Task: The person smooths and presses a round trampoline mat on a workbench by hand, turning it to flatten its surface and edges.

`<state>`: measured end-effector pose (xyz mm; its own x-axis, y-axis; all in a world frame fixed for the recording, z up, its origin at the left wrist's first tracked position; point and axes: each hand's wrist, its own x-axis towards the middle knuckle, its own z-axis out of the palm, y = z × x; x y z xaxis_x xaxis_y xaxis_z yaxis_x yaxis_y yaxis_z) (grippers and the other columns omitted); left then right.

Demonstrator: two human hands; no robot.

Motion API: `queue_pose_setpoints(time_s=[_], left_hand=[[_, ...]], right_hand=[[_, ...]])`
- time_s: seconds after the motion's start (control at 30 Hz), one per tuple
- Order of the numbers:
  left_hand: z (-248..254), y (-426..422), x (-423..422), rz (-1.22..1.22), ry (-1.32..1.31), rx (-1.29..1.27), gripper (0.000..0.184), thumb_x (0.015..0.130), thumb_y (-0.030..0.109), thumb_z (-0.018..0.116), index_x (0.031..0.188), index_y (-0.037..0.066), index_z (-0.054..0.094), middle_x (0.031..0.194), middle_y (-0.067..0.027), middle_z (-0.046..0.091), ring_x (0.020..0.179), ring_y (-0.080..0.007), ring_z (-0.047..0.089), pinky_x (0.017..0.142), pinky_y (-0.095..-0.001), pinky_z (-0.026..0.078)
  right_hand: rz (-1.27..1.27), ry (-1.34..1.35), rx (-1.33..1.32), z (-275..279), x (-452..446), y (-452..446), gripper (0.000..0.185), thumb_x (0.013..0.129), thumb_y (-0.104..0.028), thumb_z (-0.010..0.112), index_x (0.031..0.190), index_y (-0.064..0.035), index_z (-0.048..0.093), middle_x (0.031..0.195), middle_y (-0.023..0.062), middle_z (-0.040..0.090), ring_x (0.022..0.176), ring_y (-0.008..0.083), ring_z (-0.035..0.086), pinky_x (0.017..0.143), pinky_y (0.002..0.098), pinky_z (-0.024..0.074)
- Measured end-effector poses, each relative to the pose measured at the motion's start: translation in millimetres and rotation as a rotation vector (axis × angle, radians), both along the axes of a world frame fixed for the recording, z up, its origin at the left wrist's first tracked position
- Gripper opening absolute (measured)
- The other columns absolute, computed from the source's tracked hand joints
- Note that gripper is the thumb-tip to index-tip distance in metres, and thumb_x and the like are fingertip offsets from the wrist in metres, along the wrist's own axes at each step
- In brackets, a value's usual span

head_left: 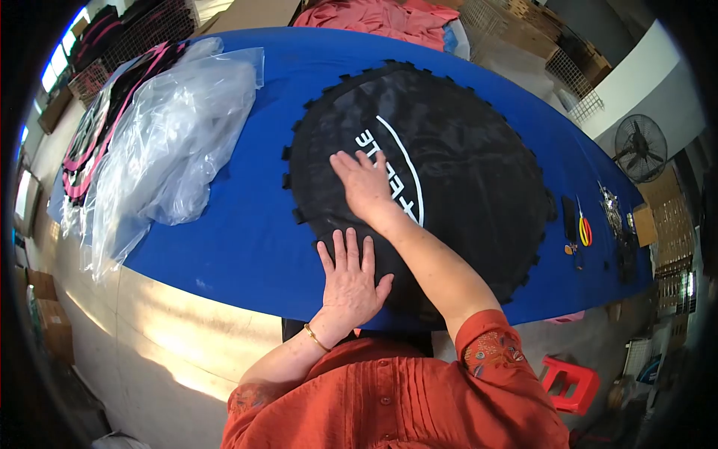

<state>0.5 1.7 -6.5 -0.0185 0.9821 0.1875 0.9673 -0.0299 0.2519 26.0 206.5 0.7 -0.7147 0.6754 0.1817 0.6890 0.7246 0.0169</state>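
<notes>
A large round black mat [471, 187] lies flat, with short tabs spaced around its edge and a white curved line and lettering printed on it. My right hand [366, 183] rests on the mat beside the white letters, fingers extended and holding nothing; it covers part of the print. Closer to my body, my left hand [348, 277] lies flat at the mat's near left edge, fingers spread and pointing away from me. A bracelet circles the left wrist.
The mat lies on a blue-covered table [224, 273]. Clear plastic bags [179, 127] and black-and-pink pieces [112, 127] occupy its left end. Scissors [584, 228] with red and yellow handles lie at right. A red stool [570, 385] and a fan [640, 148] stand beyond.
</notes>
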Motion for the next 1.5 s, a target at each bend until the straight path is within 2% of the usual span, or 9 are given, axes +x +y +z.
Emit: queue_pose_setpoints(time_s=[0.3,0.43,0.53,0.7,1.03,1.13,1.37,1.47,1.5], left_hand=[[-1.4,-0.6,-1.5,0.001,-0.004,0.016,0.084,0.098,0.057,0.060,0.157,-0.002,0.049,0.166,-0.0335,0.037,0.157,-0.0523,0.026,0.126,-0.0736,0.011],[-2.3,-1.2,-1.3,0.002,-0.007,0.026,0.083,0.099,0.057,0.060,0.157,-0.001,0.050,0.165,-0.0330,0.038,0.157,-0.0525,0.026,0.126,-0.0734,0.011],[-0.3,-0.7,-1.2,-0.002,0.002,0.028,0.082,0.099,0.056,0.060,0.156,-0.001,0.051,0.165,-0.0330,0.038,0.157,-0.0527,0.026,0.126,-0.0733,0.011],[0.1,-0.6,-1.4,0.004,0.016,0.039,0.081,0.099,0.056,0.060,0.156,-0.002,0.051,0.163,-0.0330,0.040,0.156,-0.0523,0.028,0.125,-0.0728,0.013],[0.6,-0.8,-1.5,0.008,-0.004,0.031,0.080,0.099,0.056,0.060,0.154,-0.002,0.052,0.161,-0.0325,0.043,0.155,-0.0516,0.030,0.125,-0.0724,0.014],[-0.6,-0.3,-1.3,0.007,-0.007,0.039,0.079,0.099,0.055,0.061,0.152,-0.002,0.053,0.160,-0.0326,0.045,0.154,-0.0516,0.032,0.125,-0.0728,0.015],[-1.5,-0.4,-1.8,-0.004,-0.042,0.087,0.076,0.098,0.052,0.063,0.145,-0.006,0.056,0.155,-0.0326,0.049,0.152,-0.0511,0.036,0.124,-0.0723,0.018],[-7.9,-1.2,-3.4,-0.013,-0.074,0.137,0.070,0.098,0.048,0.065,0.140,-0.007,0.059,0.152,-0.0321,0.052,0.150,-0.0506,0.038,0.124,-0.0719,0.019],[-9.5,-1.9,-3.8,-0.012,-0.075,0.133,0.070,0.098,0.048,0.065,0.140,-0.007,0.059,0.152,-0.0321,0.052,0.150,-0.0506,0.038,0.124,-0.0719,0.019]], right_hand=[[0.107,0.062,-0.003,-7.8,-7.4,-14.0,0.069,0.092,0.001,0.061,0.159,-0.0137,0.050,0.164,0.0054,0.052,0.149,0.0359,0.049,0.126,0.0631,0.0244],[-0.001,0.099,0.021,-2.1,29.6,2.8,0.060,0.095,0.000,0.057,0.154,-0.0139,0.055,0.160,0.0068,0.056,0.146,0.0357,0.051,0.124,0.0642,0.0271],[-0.115,0.045,0.043,0.7,57.0,19.2,0.058,0.096,-0.001,0.057,0.152,-0.0145,0.057,0.160,0.0029,0.056,0.145,0.0348,0.052,0.123,0.0650,0.0285],[-0.196,-0.011,-0.014,7.2,68.7,15.3,0.067,0.094,0.004,0.059,0.158,-0.0144,0.053,0.163,0.0032,0.052,0.147,0.0340,0.050,0.125,0.0655,0.0281],[0.264,0.171,-0.089,6.5,76.6,-47.3,0.072,0.085,0.010,0.062,0.154,-0.0122,0.058,0.159,0.0090,0.057,0.144,0.0399,0.053,0.124,0.0635,0.0282],[0.310,0.149,-0.104,13.0,84.9,-55.8,0.069,0.085,0.009,0.062,0.151,-0.0116,0.061,0.157,0.0093,0.059,0.143,0.0400,0.053,0.124,0.0638,0.0292],[0.372,0.176,-0.081,10.9,71.1,-54.1,0.060,0.091,-0.005,0.066,0.150,-0.0140,0.063,0.155,0.0071,0.061,0.143,0.0387,0.053,0.124,0.0633,0.0302],[0.409,0.170,-0.086,13.9,73.2,-50.7,0.061,0.090,-0.004,0.066,0.149,-0.0154,0.064,0.156,0.0057,0.061,0.144,0.0380,0.053,0.124,0.0628,0.0308],[0.413,0.178,-0.102,15.5,76.9,-51.0,0.062,0.089,0.001,0.064,0.148,-0.0156,0.065,0.154,0.0048,0.062,0.143,0.0366,0.054,0.124,0.0619,0.0311]])
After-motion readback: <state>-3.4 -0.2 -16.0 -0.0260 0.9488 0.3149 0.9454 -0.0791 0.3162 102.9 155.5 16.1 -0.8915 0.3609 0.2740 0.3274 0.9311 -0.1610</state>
